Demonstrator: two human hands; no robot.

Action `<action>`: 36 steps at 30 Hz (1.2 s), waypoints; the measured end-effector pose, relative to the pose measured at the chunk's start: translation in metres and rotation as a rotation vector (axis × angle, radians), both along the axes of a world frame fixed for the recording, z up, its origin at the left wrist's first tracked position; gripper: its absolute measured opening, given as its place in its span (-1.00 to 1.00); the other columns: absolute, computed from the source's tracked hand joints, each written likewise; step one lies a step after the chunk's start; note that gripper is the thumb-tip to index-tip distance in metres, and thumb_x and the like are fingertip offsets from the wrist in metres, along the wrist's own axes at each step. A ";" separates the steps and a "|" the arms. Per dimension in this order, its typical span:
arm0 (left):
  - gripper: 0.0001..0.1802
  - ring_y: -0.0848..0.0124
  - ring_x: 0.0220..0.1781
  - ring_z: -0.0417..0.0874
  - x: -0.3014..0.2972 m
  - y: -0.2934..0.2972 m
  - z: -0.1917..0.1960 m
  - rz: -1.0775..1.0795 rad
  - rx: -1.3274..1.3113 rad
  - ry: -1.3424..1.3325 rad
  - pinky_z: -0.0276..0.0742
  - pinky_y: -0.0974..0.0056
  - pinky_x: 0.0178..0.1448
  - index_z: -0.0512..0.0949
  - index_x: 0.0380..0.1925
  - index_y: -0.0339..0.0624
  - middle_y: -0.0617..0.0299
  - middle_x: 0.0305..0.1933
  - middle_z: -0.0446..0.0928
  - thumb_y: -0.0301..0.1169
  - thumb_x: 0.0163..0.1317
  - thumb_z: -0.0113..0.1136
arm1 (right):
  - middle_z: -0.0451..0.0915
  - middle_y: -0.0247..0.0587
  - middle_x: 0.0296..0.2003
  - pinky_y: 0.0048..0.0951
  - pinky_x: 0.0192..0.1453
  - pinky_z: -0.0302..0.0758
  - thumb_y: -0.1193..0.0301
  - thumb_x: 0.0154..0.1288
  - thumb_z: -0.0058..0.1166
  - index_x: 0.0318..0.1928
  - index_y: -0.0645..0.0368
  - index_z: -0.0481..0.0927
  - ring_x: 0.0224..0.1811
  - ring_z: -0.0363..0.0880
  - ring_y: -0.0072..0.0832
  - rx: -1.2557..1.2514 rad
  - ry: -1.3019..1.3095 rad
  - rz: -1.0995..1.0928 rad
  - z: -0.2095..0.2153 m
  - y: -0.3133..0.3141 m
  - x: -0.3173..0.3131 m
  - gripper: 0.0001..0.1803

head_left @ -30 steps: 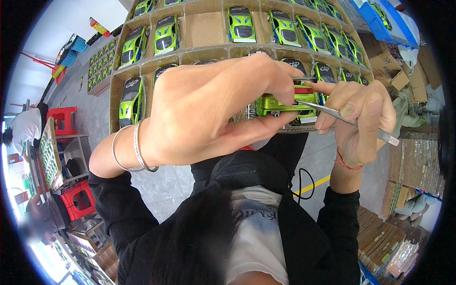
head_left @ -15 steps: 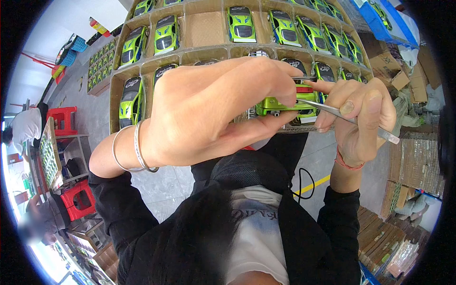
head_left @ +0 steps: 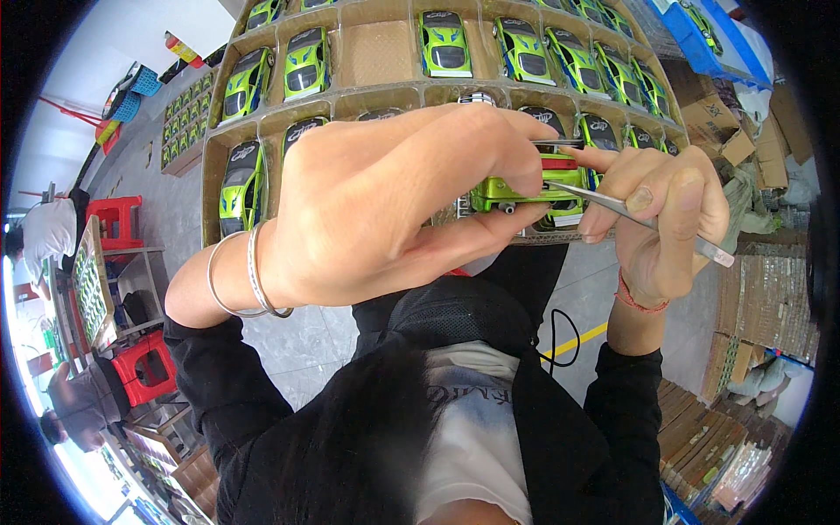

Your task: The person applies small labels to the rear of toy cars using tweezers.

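Note:
My left hand [head_left: 394,197] is closed around a bright green toy car [head_left: 507,191], gripping it above the front of the tray. The car's end with a red strip faces right; much of its body is hidden behind my fingers. My right hand [head_left: 669,206] pinches slim metal tweezers [head_left: 621,208]. Their pointed end meets the car just below the red strip. Whether the tips hold some small part cannot be made out. Beneath both hands lies a divided tray [head_left: 378,52] with several green and black toy cars [head_left: 444,44] in its compartments.
Cardboard boxes [head_left: 713,122] and a blue bin [head_left: 713,39] stand to the right, above stacked flat cardboard [head_left: 761,302]. At left are red stools [head_left: 144,369], a rack of more cars [head_left: 185,122] and people at a bench [head_left: 92,289]. A black cable [head_left: 553,337] hangs below.
My hands, the car and the tweezers stay almost in place, with only a slight shift of the tweezers. A person at the far left has moved a little.

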State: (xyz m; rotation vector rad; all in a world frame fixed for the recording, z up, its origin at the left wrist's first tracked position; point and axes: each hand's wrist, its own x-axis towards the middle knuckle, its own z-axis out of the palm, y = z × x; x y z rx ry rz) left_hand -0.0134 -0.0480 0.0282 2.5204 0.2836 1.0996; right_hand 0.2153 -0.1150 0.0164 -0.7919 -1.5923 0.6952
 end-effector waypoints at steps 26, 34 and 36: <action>-0.52 0.29 0.04 0.75 -0.035 0.082 -0.033 0.390 0.217 0.102 0.65 0.28 0.09 0.63 0.09 -0.20 0.13 0.04 0.70 -0.50 0.11 0.44 | 0.63 -0.04 -0.37 -0.36 -0.15 0.63 0.16 0.62 -0.23 -0.18 0.40 0.55 -0.38 0.66 -0.39 -0.267 0.099 0.103 -0.038 -0.004 -0.009 -0.51; -0.66 0.15 0.20 0.65 -0.065 0.120 -0.046 0.424 -0.009 0.361 0.55 0.22 0.24 0.67 0.00 -0.17 0.09 0.11 0.66 -0.51 0.18 0.35 | 0.67 -0.12 -0.39 -0.47 -0.16 0.58 0.29 0.60 -0.14 -0.20 0.40 0.60 -0.33 0.66 -0.47 -0.487 0.046 0.087 -0.052 0.000 -0.006 -0.60; -0.65 0.14 0.20 0.65 -0.084 0.125 -0.029 0.379 0.004 0.499 0.56 0.20 0.24 0.67 0.00 -0.19 0.09 0.14 0.64 -0.51 0.16 0.35 | 0.67 -0.11 -0.39 -0.47 -0.16 0.58 0.29 0.60 -0.14 -0.21 0.40 0.60 -0.34 0.66 -0.47 -0.484 0.094 0.078 -0.055 0.000 -0.007 -0.60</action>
